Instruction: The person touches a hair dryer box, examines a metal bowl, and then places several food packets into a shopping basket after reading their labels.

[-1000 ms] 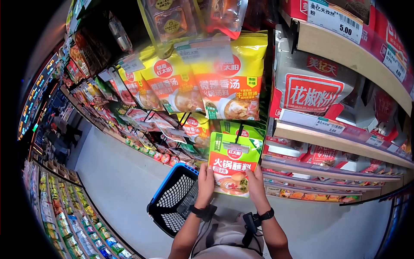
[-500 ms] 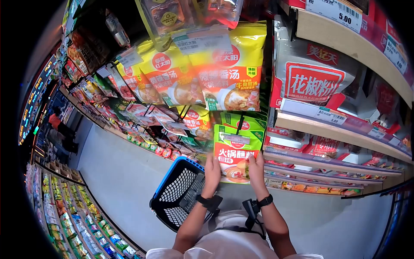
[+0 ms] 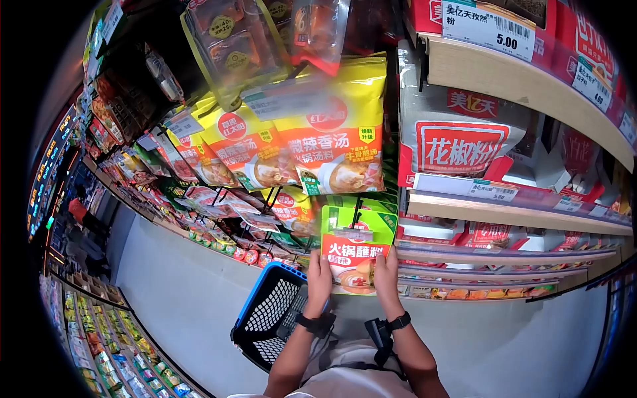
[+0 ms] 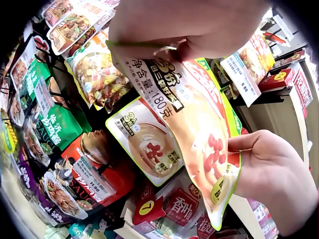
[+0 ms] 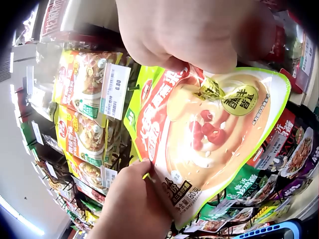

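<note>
A green, red and white sauce packet (image 3: pixel 355 249) is held upright between both hands in front of a hanging rack. My left hand (image 3: pixel 319 282) pinches its left edge, and my right hand (image 3: pixel 387 278) pinches its right edge. In the left wrist view the packet (image 4: pixel 199 129) bends between the left hand (image 4: pixel 189 25) above and the right hand (image 4: pixel 274 174). Behind it hangs a similar packet (image 4: pixel 149 144). The right wrist view shows the packet's front (image 5: pixel 204 134), with the right hand (image 5: pixel 174 35) on its upper edge and the left hand (image 5: pixel 132 204) at its lower left.
Yellow soup packets (image 3: pixel 335 132) hang above the hands. Shelves (image 3: pixel 491 209) with grey and red bags stand at the right. A black and blue basket (image 3: pixel 265 312) is below left, on the grey floor (image 3: pixel 179 265). Another shelf (image 3: pixel 106 331) runs along the lower left.
The head view has shifted, first raising the shelves and packet in the picture, then lowering them and moving them left. Both hands keep their grip on the packet's edges.
</note>
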Demonstrator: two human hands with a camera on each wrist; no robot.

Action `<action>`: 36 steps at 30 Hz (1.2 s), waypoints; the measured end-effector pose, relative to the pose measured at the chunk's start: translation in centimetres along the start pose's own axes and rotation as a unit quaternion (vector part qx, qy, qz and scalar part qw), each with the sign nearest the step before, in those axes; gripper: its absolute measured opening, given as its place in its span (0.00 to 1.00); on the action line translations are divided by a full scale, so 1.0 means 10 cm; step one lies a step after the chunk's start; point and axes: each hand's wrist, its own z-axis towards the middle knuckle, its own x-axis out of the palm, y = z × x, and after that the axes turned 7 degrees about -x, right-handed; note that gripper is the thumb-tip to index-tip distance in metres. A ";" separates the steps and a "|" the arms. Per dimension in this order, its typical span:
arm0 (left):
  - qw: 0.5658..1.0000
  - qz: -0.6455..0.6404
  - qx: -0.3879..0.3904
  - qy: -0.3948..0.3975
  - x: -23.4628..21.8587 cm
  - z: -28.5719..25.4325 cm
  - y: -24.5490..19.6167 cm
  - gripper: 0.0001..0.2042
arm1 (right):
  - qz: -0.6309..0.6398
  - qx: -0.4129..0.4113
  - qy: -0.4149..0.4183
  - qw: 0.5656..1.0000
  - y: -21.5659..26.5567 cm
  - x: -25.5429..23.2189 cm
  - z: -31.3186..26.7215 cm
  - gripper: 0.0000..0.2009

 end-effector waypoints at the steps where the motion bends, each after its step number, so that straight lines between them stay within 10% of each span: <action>1: 1.000 0.002 0.002 0.001 0.01 0.03 0.02 0.10 | -0.010 0.002 -0.006 1.000 0.01 0.01 0.00 0.11; 25: 0.997 0.037 0.004 0.069 0.23 0.69 0.62 0.14 | -0.204 -0.028 -0.010 0.978 -0.40 0.10 0.27 0.26; 28: 0.999 -0.016 -0.006 -0.026 0.33 0.72 1.27 0.18 | -0.253 -0.061 -0.013 0.965 -0.61 0.07 0.06 0.28; 30: 0.991 0.003 -0.052 0.124 0.06 0.43 1.38 0.25 | -0.309 -0.119 -0.013 0.943 -1.25 -0.08 -0.17 0.29; 33: 0.890 0.143 -0.085 0.425 -0.77 0.07 1.90 0.17 | -0.104 0.141 0.064 0.982 -1.57 -0.61 -0.72 0.22; 36: 0.910 0.314 -0.240 0.123 -1.63 -0.73 2.50 0.24 | 0.001 0.341 0.033 0.940 -1.97 -1.39 -1.27 0.13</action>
